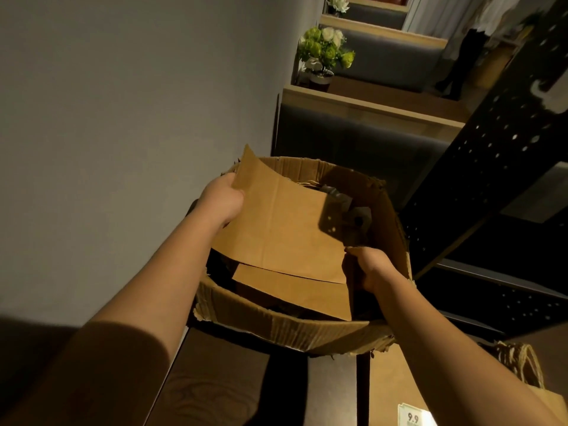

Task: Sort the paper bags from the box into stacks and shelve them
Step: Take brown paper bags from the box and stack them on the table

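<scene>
Holding the flat paper bag (282,229) above the open cardboard box (276,325), your left hand (222,199) grips its far-left edge and your right hand (373,267) pinches its near-right corner, so its long axis runs diagonally between them.

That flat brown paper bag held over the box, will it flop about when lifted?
Probably a little: the paper bag is thin, and its far corner already curls upward. Held at two opposite edges by the left hand and right hand, it likely stays fairly flat. It looks light.
</scene>
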`<act>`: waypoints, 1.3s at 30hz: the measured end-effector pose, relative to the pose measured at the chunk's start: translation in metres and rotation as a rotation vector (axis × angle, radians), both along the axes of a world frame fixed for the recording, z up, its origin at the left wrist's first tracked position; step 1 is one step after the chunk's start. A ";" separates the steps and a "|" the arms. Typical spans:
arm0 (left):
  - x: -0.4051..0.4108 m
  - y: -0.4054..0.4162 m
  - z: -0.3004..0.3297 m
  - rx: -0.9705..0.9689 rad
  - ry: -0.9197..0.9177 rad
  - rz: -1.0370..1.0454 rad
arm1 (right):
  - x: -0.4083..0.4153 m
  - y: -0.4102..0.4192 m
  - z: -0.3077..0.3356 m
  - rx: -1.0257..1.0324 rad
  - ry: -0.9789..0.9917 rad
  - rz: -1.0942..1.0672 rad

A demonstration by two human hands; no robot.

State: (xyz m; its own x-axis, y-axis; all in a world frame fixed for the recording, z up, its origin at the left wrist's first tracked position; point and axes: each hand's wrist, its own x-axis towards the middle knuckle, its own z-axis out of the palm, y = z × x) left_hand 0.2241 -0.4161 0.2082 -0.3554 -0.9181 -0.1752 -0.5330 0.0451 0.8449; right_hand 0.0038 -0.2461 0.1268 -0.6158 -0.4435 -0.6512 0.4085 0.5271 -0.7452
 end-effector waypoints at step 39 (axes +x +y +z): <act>-0.027 0.018 -0.061 0.040 -0.742 -0.707 | 0.022 0.003 -0.004 0.159 -0.034 0.123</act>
